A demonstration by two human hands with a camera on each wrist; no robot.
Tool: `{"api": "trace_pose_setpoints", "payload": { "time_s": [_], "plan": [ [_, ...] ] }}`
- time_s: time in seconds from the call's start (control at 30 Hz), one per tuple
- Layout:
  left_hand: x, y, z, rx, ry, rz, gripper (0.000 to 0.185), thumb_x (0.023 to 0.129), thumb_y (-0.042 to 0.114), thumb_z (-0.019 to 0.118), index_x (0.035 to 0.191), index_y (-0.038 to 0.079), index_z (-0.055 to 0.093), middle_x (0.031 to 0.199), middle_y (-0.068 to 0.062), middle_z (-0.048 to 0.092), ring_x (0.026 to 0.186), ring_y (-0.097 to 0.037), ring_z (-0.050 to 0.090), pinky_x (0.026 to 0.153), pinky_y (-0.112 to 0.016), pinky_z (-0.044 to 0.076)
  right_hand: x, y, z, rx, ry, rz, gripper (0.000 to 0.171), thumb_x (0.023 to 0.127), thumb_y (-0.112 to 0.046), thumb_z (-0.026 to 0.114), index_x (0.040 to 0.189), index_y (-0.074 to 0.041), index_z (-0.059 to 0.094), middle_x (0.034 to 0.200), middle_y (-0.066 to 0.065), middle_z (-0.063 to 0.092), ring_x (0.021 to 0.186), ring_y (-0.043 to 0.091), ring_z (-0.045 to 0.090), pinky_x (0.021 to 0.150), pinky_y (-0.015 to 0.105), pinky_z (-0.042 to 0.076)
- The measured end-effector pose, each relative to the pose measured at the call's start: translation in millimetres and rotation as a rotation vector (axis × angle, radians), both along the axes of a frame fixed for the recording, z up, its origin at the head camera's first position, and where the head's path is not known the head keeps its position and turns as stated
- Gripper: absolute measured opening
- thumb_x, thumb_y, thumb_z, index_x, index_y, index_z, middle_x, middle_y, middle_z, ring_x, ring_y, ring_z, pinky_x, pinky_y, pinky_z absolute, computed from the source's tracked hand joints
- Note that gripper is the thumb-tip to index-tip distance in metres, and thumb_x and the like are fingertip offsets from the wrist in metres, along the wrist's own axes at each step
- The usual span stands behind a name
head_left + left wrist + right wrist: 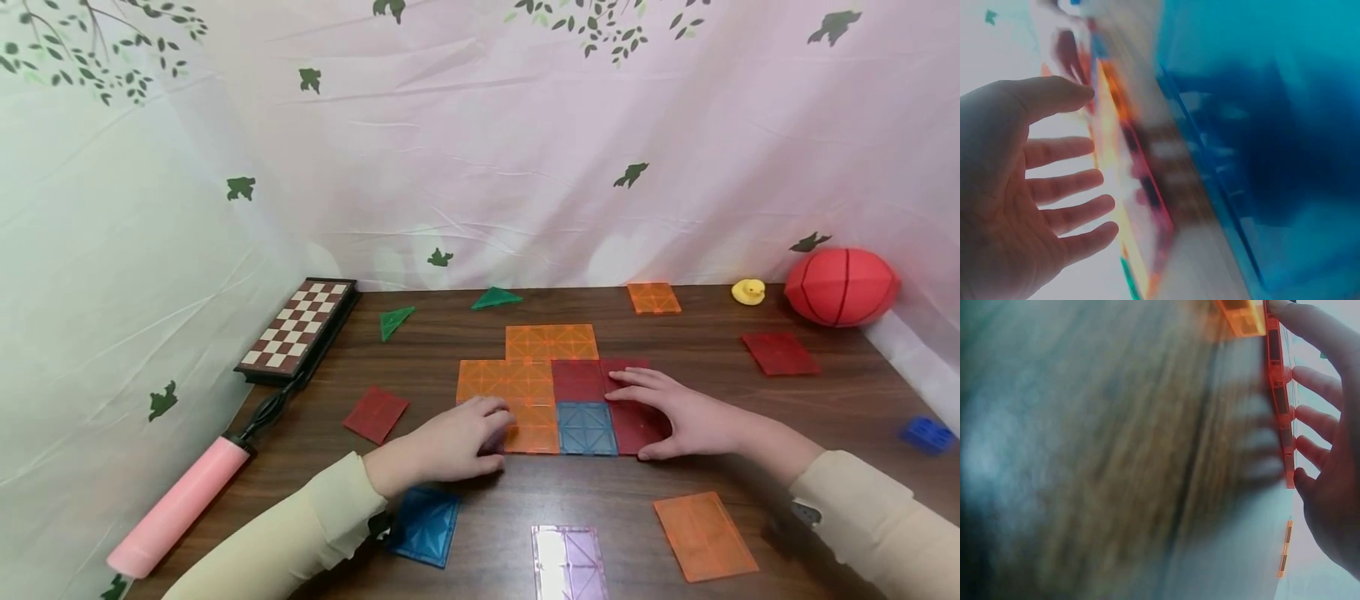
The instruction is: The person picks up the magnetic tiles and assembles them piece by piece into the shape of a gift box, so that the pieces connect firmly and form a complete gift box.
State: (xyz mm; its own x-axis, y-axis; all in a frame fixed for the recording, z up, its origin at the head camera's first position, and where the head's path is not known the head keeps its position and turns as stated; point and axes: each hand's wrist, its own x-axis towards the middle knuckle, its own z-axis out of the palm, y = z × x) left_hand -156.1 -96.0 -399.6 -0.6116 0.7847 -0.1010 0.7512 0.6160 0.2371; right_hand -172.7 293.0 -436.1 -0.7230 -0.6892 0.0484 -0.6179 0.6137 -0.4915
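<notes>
Head view: on the brown counter point(675, 508) a flat patch of magnetic tiles point(551, 387) lies at twelve o'clock from the person, its long axis roughly nine-to-three. The right hand point(675, 412) lies flat, fingers straight, on the red tile point(637, 421) at the three o'clock edge. The left hand point(457, 442), fingers loosely bent, touches the orange tile point(531, 425) at seven o'clock; both are equally near.

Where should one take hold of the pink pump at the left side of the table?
Grip the pink pump around the middle of its pink barrel, coming from above. It lies flat along the table's left edge; the black hose end looks too thin to hold.
</notes>
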Motion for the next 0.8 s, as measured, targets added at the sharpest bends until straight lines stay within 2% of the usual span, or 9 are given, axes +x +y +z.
{"api": "trace_pose_setpoints", "payload": {
  "time_s": [0.2, 0.3, 0.47, 0.6, 0.8],
  "plan": [
    [34.8, 13, 11.8, 0.080, 0.063, -0.103, 0.052, 0.096, 0.036, 0.070, 0.140, 0.010, 0.059, 0.136, -0.005, 0.058, 0.125, -0.017, 0.055, 0.104, -0.032, 0.046, -0.3, 0, -0.3, 0.000, 0.007, -0.003, 0.085, 0.075, -0.049, 0.088, 0.148, -0.025, 0.052, 0.161, 0.010, 0.033, 0.144, 0.038, 0.025, 0.098, 0.062, 0.046],
    [52.7, 20, 11.4, 0.107, 0.103, -0.168, 0.052, 0.095, 0.040, 0.070, 0.137, 0.011, 0.060, 0.132, -0.002, 0.060, 0.120, -0.013, 0.057, 0.100, -0.026, 0.048, 0.0, 0, 0.6, 0.002, 0.012, -0.005, 0.084, 0.075, -0.049, 0.087, 0.148, -0.026, 0.052, 0.161, 0.010, 0.033, 0.144, 0.039, 0.026, 0.098, 0.062, 0.047],
    [78.5, 32, 5.2, 0.078, 0.090, -0.262, 0.056, 0.097, 0.049, 0.064, 0.139, 0.013, 0.058, 0.134, 0.000, 0.058, 0.121, -0.010, 0.054, 0.102, -0.023, 0.044, 0.6, -2, 2.4, -0.004, 0.011, -0.004, 0.084, 0.075, -0.049, 0.087, 0.147, -0.025, 0.053, 0.160, 0.011, 0.034, 0.143, 0.039, 0.026, 0.098, 0.063, 0.046],
    [91.2, 41, -1.5, 0.001, 0.079, -0.317, 0.064, 0.098, 0.059, 0.057, 0.145, 0.015, 0.054, 0.136, 0.001, 0.055, 0.121, -0.008, 0.051, 0.102, -0.021, 0.043, 0.9, -2, 3.1, -0.010, 0.010, -0.005, 0.083, 0.075, -0.049, 0.088, 0.147, -0.024, 0.054, 0.160, 0.012, 0.034, 0.144, 0.040, 0.026, 0.099, 0.065, 0.044],
    [97.7, 49, -5.2, -0.055, 0.143, -0.385, 0.067, 0.098, 0.065, 0.052, 0.145, 0.017, 0.053, 0.136, 0.001, 0.054, 0.122, -0.009, 0.048, 0.101, -0.018, 0.041, 1.5, -2, 4.0, -0.015, 0.006, -0.004, 0.082, 0.076, -0.048, 0.087, 0.147, -0.024, 0.054, 0.160, 0.012, 0.034, 0.144, 0.040, 0.026, 0.099, 0.066, 0.043]
  ]
}}
